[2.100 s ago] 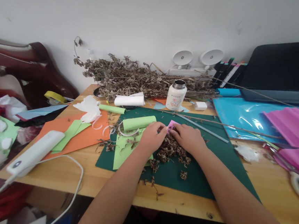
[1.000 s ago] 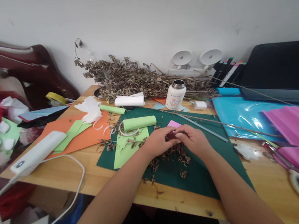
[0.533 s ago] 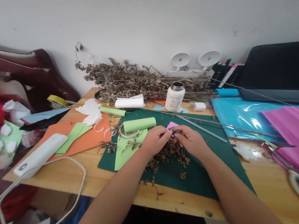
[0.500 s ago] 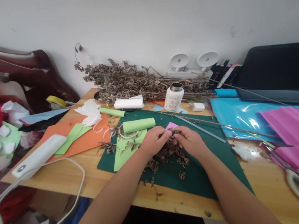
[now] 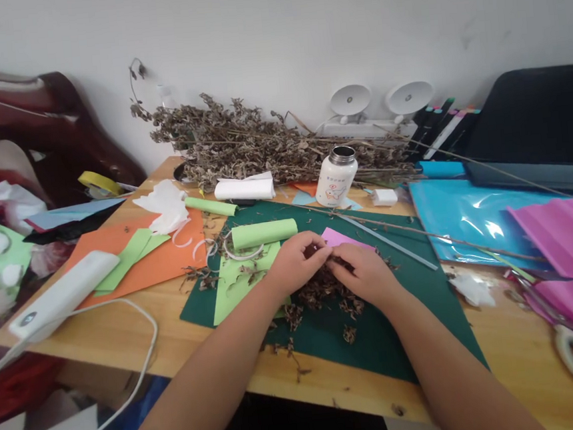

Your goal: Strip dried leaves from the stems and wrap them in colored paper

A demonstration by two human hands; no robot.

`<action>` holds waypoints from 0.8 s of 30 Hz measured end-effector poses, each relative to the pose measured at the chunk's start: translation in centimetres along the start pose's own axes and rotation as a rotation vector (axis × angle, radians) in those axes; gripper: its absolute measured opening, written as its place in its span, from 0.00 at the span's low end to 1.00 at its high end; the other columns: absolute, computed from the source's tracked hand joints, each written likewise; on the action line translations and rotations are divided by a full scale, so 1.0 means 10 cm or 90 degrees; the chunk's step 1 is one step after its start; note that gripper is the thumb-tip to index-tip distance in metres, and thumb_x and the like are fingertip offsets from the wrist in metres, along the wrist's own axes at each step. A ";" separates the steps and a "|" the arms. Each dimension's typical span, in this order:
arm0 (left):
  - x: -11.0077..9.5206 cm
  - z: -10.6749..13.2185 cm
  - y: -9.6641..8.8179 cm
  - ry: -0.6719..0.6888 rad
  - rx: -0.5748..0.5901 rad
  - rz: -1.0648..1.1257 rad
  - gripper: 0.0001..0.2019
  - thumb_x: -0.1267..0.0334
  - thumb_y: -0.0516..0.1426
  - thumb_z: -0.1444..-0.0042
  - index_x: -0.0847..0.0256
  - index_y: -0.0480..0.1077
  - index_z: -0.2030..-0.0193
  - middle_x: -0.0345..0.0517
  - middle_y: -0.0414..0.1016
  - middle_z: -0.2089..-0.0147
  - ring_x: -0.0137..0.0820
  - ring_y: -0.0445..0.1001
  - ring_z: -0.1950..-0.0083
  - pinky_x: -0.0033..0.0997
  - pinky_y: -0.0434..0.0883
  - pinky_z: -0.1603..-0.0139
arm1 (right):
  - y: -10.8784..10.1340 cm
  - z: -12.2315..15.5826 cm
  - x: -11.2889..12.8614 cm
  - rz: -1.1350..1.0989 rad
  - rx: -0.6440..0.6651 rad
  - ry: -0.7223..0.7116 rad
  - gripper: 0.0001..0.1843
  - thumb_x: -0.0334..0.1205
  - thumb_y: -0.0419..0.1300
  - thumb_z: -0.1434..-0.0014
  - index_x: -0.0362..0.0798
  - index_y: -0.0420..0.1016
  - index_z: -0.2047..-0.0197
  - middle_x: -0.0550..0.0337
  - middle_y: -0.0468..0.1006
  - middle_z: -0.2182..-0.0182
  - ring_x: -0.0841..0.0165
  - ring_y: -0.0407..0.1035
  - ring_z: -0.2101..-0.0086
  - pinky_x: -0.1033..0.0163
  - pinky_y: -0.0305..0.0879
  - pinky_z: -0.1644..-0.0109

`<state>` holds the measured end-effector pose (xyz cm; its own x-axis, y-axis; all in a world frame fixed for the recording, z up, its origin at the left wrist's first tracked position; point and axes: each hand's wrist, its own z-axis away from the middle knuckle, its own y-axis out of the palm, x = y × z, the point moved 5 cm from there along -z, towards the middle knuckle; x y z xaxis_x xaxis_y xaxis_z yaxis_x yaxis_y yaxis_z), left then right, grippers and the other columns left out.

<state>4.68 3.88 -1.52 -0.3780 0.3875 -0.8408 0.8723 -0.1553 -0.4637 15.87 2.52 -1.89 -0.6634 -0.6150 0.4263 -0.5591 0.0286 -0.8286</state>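
Left hand (image 5: 295, 262), right hand (image 5: 365, 275): fingertips together, both pinched on dried leaves (image 5: 323, 293). Hands drawn slightly back; pink paper (image 5: 341, 237) now more uncovered. Leaf picking likely continues.

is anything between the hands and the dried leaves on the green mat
Nothing visible. The left hand and right hand both touch the dried leaves on the mat; the pink paper lies just behind them.

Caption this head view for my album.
Left hand and right hand pinch dried leaves on a green mat beside pink paper.
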 end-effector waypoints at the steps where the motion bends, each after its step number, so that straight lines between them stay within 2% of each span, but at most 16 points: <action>1: 0.00 -0.01 -0.02 -0.004 -0.014 -0.009 0.07 0.62 0.50 0.51 0.62 0.64 0.73 0.40 0.66 0.72 0.24 0.64 0.70 0.23 0.62 0.69 | -0.01 0.00 -0.01 -0.004 -0.013 0.002 0.08 0.34 0.48 0.49 0.47 0.67 0.68 0.57 0.72 0.72 0.68 0.65 0.70 0.64 0.60 0.67; 4: 0.00 -0.01 -0.04 -0.017 -0.022 0.004 0.05 0.64 0.50 0.52 0.62 0.63 0.73 0.39 0.66 0.73 0.23 0.63 0.72 0.22 0.62 0.70 | -0.06 0.01 -0.05 -0.039 -0.058 0.001 0.10 0.31 0.49 0.50 0.48 0.67 0.64 0.57 0.73 0.69 0.68 0.66 0.67 0.63 0.61 0.63; 8: 0.05 0.00 -0.08 -0.063 -0.058 0.019 0.05 0.63 0.49 0.51 0.61 0.62 0.70 0.37 0.65 0.74 0.22 0.63 0.73 0.21 0.61 0.71 | -0.10 0.02 -0.05 -0.083 -0.094 -0.033 0.13 0.29 0.46 0.50 0.49 0.68 0.66 0.57 0.73 0.67 0.68 0.66 0.64 0.60 0.62 0.60; 13: 0.11 0.00 -0.12 -0.099 -0.081 -0.122 0.17 0.55 0.43 0.47 0.62 0.61 0.79 0.36 0.59 0.82 0.24 0.60 0.77 0.23 0.57 0.75 | 0.00 0.00 0.05 -0.070 0.069 -0.112 0.13 0.37 0.50 0.48 0.51 0.69 0.59 0.59 0.74 0.62 0.67 0.64 0.59 0.57 0.58 0.54; 15: 0.11 0.00 -0.14 -0.099 -0.085 -0.169 0.18 0.55 0.42 0.47 0.61 0.61 0.80 0.36 0.59 0.82 0.24 0.60 0.77 0.24 0.57 0.75 | -0.01 0.00 0.03 -0.042 0.089 -0.102 0.14 0.40 0.50 0.47 0.53 0.68 0.58 0.59 0.72 0.58 0.65 0.62 0.55 0.54 0.55 0.52; 18: 0.11 0.00 -0.14 -0.103 -0.078 -0.205 0.15 0.55 0.43 0.47 0.59 0.63 0.75 0.37 0.65 0.78 0.25 0.63 0.75 0.24 0.58 0.74 | -0.07 0.00 -0.06 -0.047 0.054 -0.057 0.13 0.39 0.47 0.45 0.53 0.70 0.60 0.59 0.73 0.60 0.66 0.63 0.56 0.54 0.55 0.52; 24: 0.12 -0.03 -0.06 -0.068 -0.017 -0.215 0.09 0.62 0.46 0.48 0.56 0.65 0.63 0.39 0.71 0.70 0.28 0.67 0.70 0.25 0.62 0.69 | -0.07 0.01 -0.05 -0.077 0.027 -0.060 0.12 0.38 0.48 0.46 0.51 0.68 0.60 0.58 0.75 0.66 0.67 0.66 0.62 0.58 0.59 0.57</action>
<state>3.80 4.72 -2.12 -0.6757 0.3154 -0.6663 0.6996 -0.0105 -0.7145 16.68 2.71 -1.58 -0.5408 -0.6837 0.4900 -0.6092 -0.0833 -0.7887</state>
